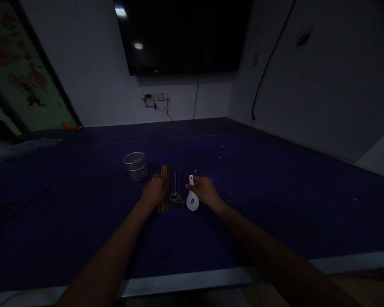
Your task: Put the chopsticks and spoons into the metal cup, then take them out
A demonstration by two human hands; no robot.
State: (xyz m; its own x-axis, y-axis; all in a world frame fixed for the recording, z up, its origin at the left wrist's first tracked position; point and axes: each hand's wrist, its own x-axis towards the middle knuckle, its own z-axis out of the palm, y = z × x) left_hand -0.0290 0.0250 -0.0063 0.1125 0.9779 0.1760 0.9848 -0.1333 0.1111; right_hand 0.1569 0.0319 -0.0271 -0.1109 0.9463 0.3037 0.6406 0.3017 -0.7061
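Well, metal cup (135,167) at eleven o'clock from left hand (154,191); its fingers over chopsticks (163,205) — closed or just resting, too dim to tell; metal spoons (174,197) at chopsticks' three o'clock; then white spoon (192,203) — handle pinched by right hand (206,190).

Both forearms (123,238) reach forward, left grip (154,190) palm-down, right grip (206,189) pinched.

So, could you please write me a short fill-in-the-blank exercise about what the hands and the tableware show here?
1. The left hand is on the wooden ____.
2. The right hand holds the white spoon by its ____.
3. The small pattern in that spoon's bowl is ____.
4. In the picture, the metal cup stands to the ____ of both hands.

Missing words: chopsticks; handle; blue; left.
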